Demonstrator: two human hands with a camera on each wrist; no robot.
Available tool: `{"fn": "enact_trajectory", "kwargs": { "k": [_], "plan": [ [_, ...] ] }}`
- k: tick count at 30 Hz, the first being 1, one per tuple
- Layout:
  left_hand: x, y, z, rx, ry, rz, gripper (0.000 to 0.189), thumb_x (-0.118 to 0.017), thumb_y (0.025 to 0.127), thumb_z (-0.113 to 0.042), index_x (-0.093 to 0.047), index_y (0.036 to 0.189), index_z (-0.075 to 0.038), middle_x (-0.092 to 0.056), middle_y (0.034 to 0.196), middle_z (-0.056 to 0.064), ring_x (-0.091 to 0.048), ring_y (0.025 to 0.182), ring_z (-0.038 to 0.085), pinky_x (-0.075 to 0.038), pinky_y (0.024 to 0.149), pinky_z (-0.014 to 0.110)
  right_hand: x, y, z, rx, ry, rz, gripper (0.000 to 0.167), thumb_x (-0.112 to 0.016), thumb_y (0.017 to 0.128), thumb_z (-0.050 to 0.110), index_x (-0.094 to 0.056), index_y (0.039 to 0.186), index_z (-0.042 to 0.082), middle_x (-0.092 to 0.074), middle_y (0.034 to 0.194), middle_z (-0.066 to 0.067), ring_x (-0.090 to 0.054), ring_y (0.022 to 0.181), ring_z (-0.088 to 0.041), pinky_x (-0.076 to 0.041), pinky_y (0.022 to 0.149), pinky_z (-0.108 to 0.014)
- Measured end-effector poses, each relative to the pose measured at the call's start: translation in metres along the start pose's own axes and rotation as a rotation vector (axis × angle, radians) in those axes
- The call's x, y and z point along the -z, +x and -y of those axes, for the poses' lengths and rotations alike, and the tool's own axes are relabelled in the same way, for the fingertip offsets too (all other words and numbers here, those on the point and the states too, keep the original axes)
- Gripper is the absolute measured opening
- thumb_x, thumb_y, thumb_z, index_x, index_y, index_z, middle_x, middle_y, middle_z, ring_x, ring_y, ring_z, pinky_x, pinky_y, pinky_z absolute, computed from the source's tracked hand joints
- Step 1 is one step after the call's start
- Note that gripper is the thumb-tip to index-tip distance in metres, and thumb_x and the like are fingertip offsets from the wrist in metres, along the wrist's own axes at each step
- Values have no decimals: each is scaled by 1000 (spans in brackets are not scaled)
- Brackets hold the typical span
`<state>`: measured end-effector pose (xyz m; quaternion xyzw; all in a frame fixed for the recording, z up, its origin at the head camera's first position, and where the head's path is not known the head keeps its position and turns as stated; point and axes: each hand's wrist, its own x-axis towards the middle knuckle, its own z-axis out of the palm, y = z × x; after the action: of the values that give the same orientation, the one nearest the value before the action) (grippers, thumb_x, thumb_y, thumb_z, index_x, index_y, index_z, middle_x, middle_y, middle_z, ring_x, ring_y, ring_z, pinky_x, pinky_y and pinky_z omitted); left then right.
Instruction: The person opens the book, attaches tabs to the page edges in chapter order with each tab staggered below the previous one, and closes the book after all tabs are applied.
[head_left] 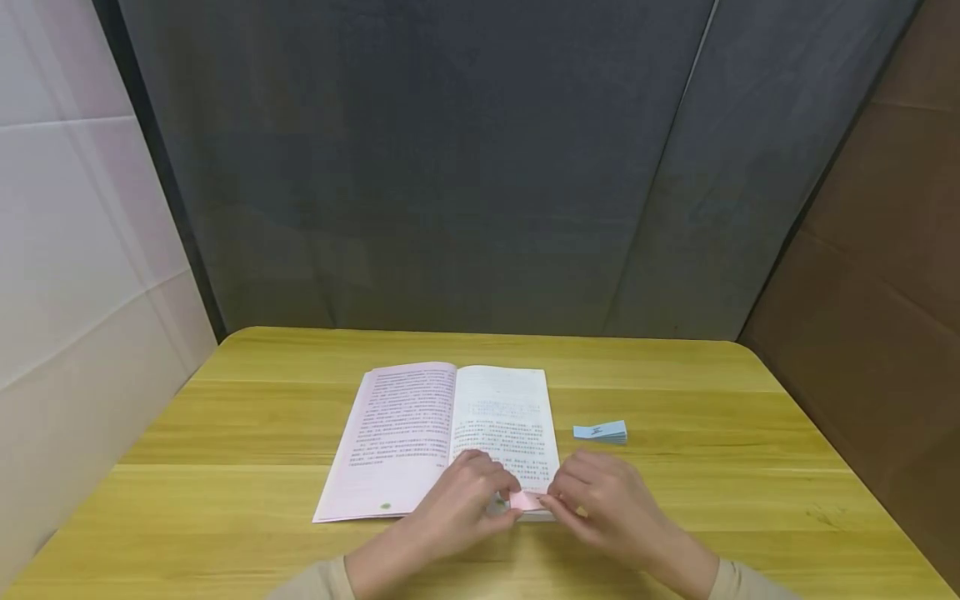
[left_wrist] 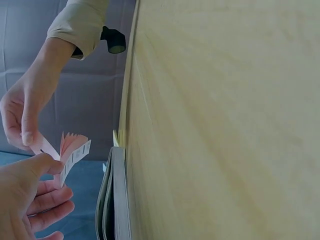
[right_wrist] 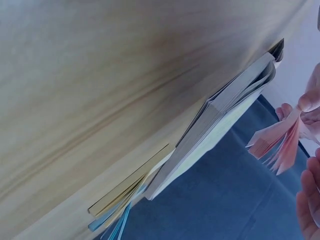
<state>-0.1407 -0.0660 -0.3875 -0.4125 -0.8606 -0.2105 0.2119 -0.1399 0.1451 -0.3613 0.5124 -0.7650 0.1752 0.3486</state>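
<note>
Open book point(head_left: 450, 425): beyond the fingers.
Left hand point(head_left: 472, 500): thumb and finger pinching the pink pad point(head_left: 527, 501).
Right hand point(head_left: 603, 500): equally near, pinching one leaf point(left_wrist: 48, 149).
Blue pad point(head_left: 600, 432): beyond the right fingers.
Pink pad: between both hands' fingertips, leaves fanned, visible length running left to right.

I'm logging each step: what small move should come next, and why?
Probably the right hand should gently pull the outer sheet off the pink pad: that hand pinches the sheet, which stands apart from the fanned rest, while the left hand grips the pad.
</note>
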Motion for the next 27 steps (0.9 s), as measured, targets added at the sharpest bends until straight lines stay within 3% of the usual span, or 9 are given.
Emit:
{"fn": "enact_trajectory", "kwargs": {
  "k": [11, 20, 27],
  "plan": [
    [-1, 0, -1, 3, -47, 27, 16, -68, 70, -23, -66, 80, -11, -58, 69, -10, -50, 67, 1, -40, 80, 29, 1, 3, 5, 92, -3, -7, 22, -55, 85, 20, -59, 64, 16, -53, 67, 10, -45, 60, -5, -36, 55, -12],
    [-1, 0, -1, 18, -68, 68, 14, -65, 70, -19, -66, 81, -11, -57, 68, -9, -46, 63, 0, -39, 80, 28, 4, 13, 10, 217, -46, -81, 30, -47, 88, 18, -55, 60, 15, -50, 62, 8, -43, 55, -6, -29, 52, -8],
    [-1, 0, -3, 33, -58, 98, 13, -65, 71, -19, -66, 81, -11, -58, 69, -10, -49, 65, -1, -39, 85, 33, 6, 15, 12, 219, -53, -88, 30, -48, 88, 18, -55, 59, 15, -51, 63, 8, -45, 55, -6, -30, 52, -8]
  ]
}}
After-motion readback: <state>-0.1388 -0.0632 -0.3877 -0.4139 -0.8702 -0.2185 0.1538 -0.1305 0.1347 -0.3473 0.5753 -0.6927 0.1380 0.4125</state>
